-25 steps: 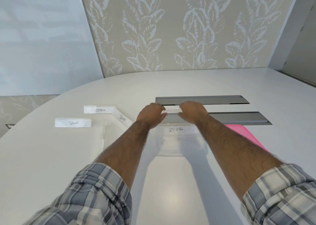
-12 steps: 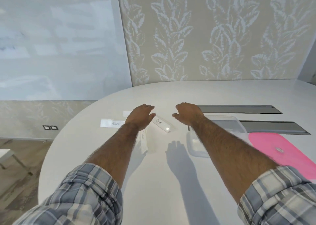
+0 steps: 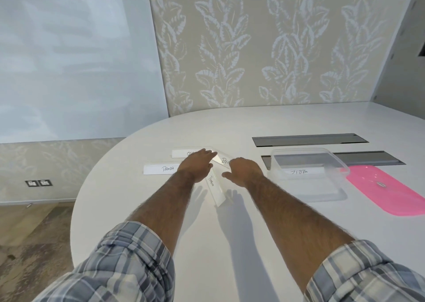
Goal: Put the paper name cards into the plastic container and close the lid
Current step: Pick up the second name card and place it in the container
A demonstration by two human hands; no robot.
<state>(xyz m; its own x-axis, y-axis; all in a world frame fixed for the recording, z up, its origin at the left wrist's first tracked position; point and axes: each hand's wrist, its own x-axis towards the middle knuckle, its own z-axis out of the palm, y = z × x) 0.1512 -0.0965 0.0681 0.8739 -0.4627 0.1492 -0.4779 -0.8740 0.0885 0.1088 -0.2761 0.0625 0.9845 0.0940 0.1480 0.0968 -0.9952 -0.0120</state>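
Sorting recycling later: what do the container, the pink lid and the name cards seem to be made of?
Container: clear glossy plastic, apparently; the Zebra card shows through its wall. Pink lid: probably plastic, smooth, with shiny highlights. Panda card, like the others: matte white paper, seemingly, folded and handwritten.

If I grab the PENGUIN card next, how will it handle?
Probably very light: the PENGUIN card is thin folded paper, so a nudge would likely slide it on the glossy table. Likely floppy and crushable; a hard pinch may flatten its fold. Flat sides suggest it won't roll.
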